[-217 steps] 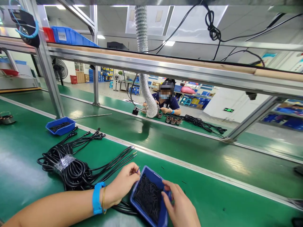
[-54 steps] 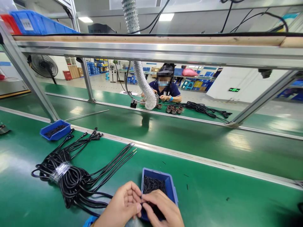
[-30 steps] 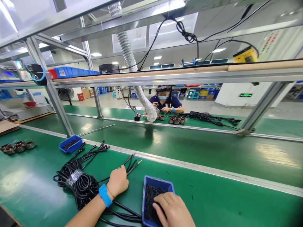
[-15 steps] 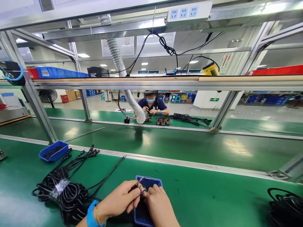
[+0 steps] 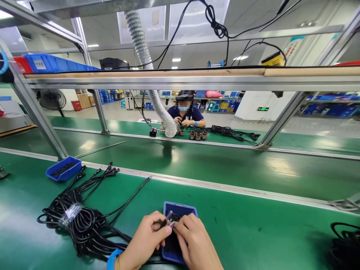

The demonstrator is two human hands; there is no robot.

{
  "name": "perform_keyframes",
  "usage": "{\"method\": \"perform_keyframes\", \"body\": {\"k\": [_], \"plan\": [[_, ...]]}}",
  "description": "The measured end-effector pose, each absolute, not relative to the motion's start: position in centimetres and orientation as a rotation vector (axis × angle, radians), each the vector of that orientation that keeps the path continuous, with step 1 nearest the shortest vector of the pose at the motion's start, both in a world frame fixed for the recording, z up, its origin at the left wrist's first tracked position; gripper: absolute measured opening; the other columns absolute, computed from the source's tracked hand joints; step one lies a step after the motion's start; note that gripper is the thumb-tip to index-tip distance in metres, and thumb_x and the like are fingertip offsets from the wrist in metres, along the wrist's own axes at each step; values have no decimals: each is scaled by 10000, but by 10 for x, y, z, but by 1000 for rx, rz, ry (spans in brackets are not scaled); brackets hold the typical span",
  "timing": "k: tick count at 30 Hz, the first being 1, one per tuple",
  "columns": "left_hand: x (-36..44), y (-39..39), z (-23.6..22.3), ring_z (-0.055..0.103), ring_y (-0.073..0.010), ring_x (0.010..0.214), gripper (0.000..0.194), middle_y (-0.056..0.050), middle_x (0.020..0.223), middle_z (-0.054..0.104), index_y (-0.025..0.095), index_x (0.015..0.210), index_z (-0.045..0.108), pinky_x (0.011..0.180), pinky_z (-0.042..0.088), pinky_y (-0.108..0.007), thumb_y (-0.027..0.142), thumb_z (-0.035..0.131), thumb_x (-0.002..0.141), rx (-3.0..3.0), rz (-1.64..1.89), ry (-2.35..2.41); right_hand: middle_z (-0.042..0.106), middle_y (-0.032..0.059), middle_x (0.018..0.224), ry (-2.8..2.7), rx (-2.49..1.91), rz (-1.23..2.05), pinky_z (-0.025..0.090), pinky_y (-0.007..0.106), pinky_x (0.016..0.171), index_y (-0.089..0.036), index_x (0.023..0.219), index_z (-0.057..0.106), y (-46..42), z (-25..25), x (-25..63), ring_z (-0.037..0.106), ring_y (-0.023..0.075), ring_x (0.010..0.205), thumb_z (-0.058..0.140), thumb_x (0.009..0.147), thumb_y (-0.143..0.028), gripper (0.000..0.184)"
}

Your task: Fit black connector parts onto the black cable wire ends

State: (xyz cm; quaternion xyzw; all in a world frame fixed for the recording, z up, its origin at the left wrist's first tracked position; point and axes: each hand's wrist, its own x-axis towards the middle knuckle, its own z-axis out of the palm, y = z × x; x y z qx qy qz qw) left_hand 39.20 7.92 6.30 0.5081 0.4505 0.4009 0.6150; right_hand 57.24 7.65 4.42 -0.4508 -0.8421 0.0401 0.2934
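Observation:
My left hand (image 5: 150,238) is closed around the end of a black cable, whose thin coloured wires (image 5: 169,216), purple and yellow among them, stick out past the thumb and fingers. My right hand (image 5: 195,238) pinches at these wires from the other side, its fingertips close to my left thumb; anything small inside that pinch is hidden. Both hands are over a small blue bin (image 5: 180,205) with small black pieces in it. Left of my hands lies a taped bundle of black cables (image 5: 84,225) on the green bench.
A blue tray (image 5: 77,162) of black pieces stands at the back left. More black cable (image 5: 344,245) lies at the far right. A metal rail (image 5: 225,191) crosses the bench. Opposite, a person (image 5: 185,112) works beside a silver duct hose (image 5: 160,105).
The view has tilted down and shifted, so the shelf sits higher in the picture. My hands remain together over the bin, and the fingers have shifted slightly around the wires.

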Motion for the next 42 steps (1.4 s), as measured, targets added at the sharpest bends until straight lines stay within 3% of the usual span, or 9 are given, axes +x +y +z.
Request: {"method": "perform_keyframes", "body": {"k": [6, 18, 29, 42], "plan": [[393, 75, 66, 461, -79, 529, 480, 40, 645, 501, 135, 845, 622, 466, 326, -184, 597, 730, 774, 1227, 851, 1060, 646, 30, 834, -2054, -1066, 225, 505, 314, 713, -234, 1090, 673, 74, 47, 581, 594, 190, 789, 527, 996, -163, 187], [390, 76, 57, 446, -62, 516, 418, 45, 697, 484, 154, 740, 613, 441, 301, -174, 520, 814, 724, 1097, 977, 1007, 630, 28, 815, -2098, -1022, 170, 459, 336, 713, -217, 885, 580, 68, 66, 586, 568, 179, 774, 488, 983, -128, 161], [391, 72, 53, 419, -83, 590, 360, 27, 759, 463, 152, 758, 723, 531, 345, -207, 503, 801, 746, 1163, 1007, 990, 623, 17, 769, -2150, -946, 168, 443, 320, 664, -220, 844, 560, 66, 80, 588, 562, 177, 746, 500, 947, -110, 163], [392, 71, 60, 423, -105, 644, 406, 15, 776, 462, 141, 801, 728, 539, 332, -212, 535, 801, 740, 1215, 916, 1026, 614, 7, 759, -2197, -975, 265, 440, 304, 683, -215, 816, 583, 67, 73, 582, 544, 170, 741, 475, 974, -137, 207]]}}
